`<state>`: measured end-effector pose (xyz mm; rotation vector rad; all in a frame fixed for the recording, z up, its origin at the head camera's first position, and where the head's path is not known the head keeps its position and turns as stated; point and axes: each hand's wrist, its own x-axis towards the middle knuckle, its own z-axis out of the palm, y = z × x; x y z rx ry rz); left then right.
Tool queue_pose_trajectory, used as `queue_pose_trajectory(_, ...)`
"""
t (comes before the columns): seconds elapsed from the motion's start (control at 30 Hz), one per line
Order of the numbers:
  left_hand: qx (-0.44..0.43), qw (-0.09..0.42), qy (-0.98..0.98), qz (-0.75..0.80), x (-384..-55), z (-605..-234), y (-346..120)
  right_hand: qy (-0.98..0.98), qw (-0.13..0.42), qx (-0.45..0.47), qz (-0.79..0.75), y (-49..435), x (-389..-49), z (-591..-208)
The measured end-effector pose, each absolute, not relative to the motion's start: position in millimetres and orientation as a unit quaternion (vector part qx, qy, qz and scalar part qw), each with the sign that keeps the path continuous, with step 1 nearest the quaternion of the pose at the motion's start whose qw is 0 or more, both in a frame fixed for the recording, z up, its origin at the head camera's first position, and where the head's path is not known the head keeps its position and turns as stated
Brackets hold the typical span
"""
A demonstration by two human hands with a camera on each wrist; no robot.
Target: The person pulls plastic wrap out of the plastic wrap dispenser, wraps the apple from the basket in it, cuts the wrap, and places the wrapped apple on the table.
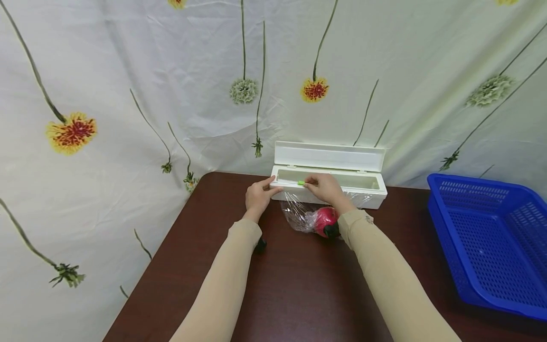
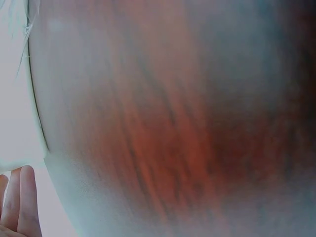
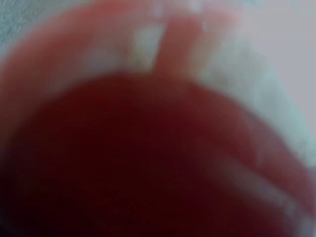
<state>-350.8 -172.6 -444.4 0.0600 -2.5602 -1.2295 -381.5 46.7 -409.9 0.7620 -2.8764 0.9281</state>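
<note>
A long white cling film dispenser lies at the table's back edge, its lid tipped up behind it. My left hand grips its left end, thumb low on the front and index finger at the upper corner. On the front rim, my right hand pinches a small green slide cutter left of the middle. Clear cling film hangs from the dispenser's front and runs over a round red thing below my right wrist. Red blur fills much of the right wrist view.
A blue plastic basket with perforated sides stands on the right. The dark brown table reaches up to a pale flowered cloth that hangs behind it and along the left.
</note>
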Motion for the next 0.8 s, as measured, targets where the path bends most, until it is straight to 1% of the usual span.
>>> queue_pose_trajectory(0.47,0.016,0.151,-0.891,-0.427,-351.0,-444.4,-171.8,-0.922,0.015,0.247,0.298,51.2,-380.8,-410.5)
queue_pose_trajectory(0.8,0.016,0.157,-0.892,-0.424,-350.8,-444.9,-172.2,-0.916,0.029,0.258,0.306,55.2,-381.6,-410.7)
